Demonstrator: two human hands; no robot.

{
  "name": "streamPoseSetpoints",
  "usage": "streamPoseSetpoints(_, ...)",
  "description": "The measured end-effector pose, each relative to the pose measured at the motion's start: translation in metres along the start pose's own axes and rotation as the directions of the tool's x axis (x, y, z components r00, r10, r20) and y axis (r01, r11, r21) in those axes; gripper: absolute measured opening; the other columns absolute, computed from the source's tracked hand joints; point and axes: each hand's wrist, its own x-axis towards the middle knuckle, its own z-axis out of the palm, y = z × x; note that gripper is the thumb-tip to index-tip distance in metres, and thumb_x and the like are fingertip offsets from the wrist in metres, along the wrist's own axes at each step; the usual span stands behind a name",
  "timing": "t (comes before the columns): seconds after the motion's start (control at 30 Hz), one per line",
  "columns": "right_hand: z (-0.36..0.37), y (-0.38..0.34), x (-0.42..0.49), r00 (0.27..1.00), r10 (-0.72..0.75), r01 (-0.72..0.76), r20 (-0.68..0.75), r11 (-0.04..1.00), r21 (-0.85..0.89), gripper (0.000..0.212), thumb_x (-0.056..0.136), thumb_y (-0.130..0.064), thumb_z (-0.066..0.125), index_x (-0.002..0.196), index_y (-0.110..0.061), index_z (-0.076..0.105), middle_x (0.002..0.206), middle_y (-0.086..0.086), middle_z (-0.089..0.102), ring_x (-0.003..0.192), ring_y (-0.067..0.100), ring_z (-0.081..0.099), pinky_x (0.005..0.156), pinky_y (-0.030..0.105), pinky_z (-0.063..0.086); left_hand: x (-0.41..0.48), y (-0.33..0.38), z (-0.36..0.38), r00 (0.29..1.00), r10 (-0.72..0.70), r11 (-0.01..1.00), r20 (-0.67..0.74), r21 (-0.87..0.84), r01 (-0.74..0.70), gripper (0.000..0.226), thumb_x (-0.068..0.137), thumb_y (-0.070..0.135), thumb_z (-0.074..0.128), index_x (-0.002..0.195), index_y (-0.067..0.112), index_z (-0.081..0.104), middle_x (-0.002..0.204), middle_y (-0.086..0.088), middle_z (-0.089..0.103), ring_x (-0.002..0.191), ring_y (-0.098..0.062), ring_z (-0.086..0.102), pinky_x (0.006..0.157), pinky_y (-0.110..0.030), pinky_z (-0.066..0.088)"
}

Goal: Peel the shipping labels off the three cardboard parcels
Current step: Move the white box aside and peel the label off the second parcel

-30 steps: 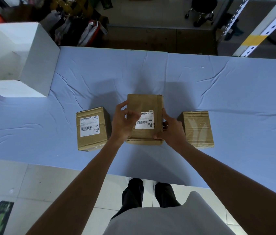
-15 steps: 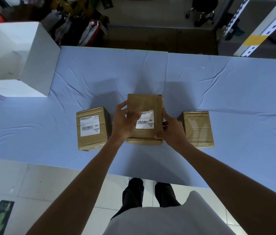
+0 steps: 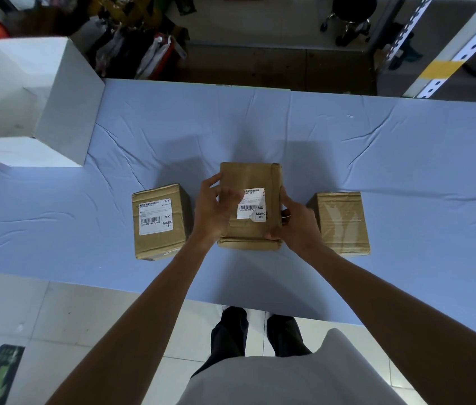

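Three brown cardboard parcels stand in a row on the blue cloth. The middle parcel point(image 3: 253, 182) carries a white shipping label point(image 3: 253, 207) whose left part is lifted off the cardboard. My left hand point(image 3: 216, 210) pinches that loose left edge of the label. My right hand point(image 3: 296, 226) grips the parcel's right side and near corner. The left parcel point(image 3: 159, 222) bears a whole label point(image 3: 155, 217) on its top. The right parcel point(image 3: 342, 223) shows only tape and no label on its top.
A large white box point(image 3: 35, 103) stands at the table's far left. The blue-covered table point(image 3: 406, 176) stretches to the right. Bags and clutter lie on the floor beyond the far edge; a white shelf post point(image 3: 461, 45) rises at the far right.
The left hand has drawn the label's left edge further up and rightward, so less of the label lies flat. The right hand and the parcels have kept their places.
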Motion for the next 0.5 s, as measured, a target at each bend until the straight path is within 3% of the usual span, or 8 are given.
streamPoseSetpoints(0.07,-0.0005,-0.0008,-0.0005,1.0,0.001,-0.001,0.003,1.0,0.001,0.116,0.056,-0.008,0.088,0.15,-0.027,0.022,0.109,0.004,0.069,0.099,0.02,0.066,0.087,0.033,0.055,0.0005,-0.0005,-0.0003,1.0,0.004,1.0,0.004,0.001,-0.004,0.04,0.082,0.014,0.071,0.112,-0.009,0.06,0.084,0.044,0.057,0.082,0.03,0.05,0.062,0.006,0.038)
streamPoseSetpoints(0.17,-0.001,-0.0015,-0.0007,1.0,0.004,-0.004,0.002,1.0,0.008,0.117,0.055,-0.007,0.088,0.15,-0.027,0.023,0.108,0.005,0.069,0.097,0.02,0.066,0.087,0.034,0.056,0.0029,-0.0005,-0.0021,1.0,-0.001,1.0,-0.007,0.017,0.002,0.022,0.081,0.017,0.072,0.091,-0.002,0.069,0.119,0.022,0.051,0.085,0.027,0.051,0.062,0.006,0.039)
streamPoseSetpoints(0.23,-0.001,-0.002,-0.0012,1.0,-0.01,0.01,0.001,1.0,0.004,0.116,0.055,-0.007,0.087,0.15,-0.027,0.023,0.107,0.005,0.069,0.096,0.02,0.066,0.085,0.034,0.056,0.0036,0.0004,-0.0038,1.0,0.001,0.999,0.006,0.038,-0.001,0.02,0.081,0.019,0.072,0.087,0.0,0.07,0.131,0.011,0.046,0.092,0.016,0.054,0.064,0.005,0.04)
streamPoseSetpoints(0.37,-0.0007,-0.0021,-0.0013,1.0,-0.009,0.009,-0.01,1.0,0.005,0.115,0.054,-0.007,0.087,0.148,-0.03,0.025,0.103,0.004,0.07,0.094,0.021,0.067,0.084,0.034,0.056,0.0046,0.0009,-0.0072,0.999,0.006,1.0,0.039,0.021,-0.007,0.02,0.082,0.02,0.071,0.084,0.0,0.07,0.141,0.005,0.044,0.112,-0.009,0.055,0.067,0.004,0.041)
streamPoseSetpoints(0.5,0.0001,-0.0015,-0.0008,1.0,-0.002,0.002,-0.007,1.0,-0.006,0.115,0.055,-0.008,0.087,0.148,-0.03,0.025,0.105,0.006,0.07,0.097,0.023,0.067,0.086,0.037,0.056,0.0048,0.0019,-0.0085,0.999,0.013,0.999,0.045,0.043,-0.015,0.017,0.084,0.019,0.069,0.08,0.003,0.07,0.139,0.006,0.047,0.115,-0.009,0.055,0.074,0.0,0.043)
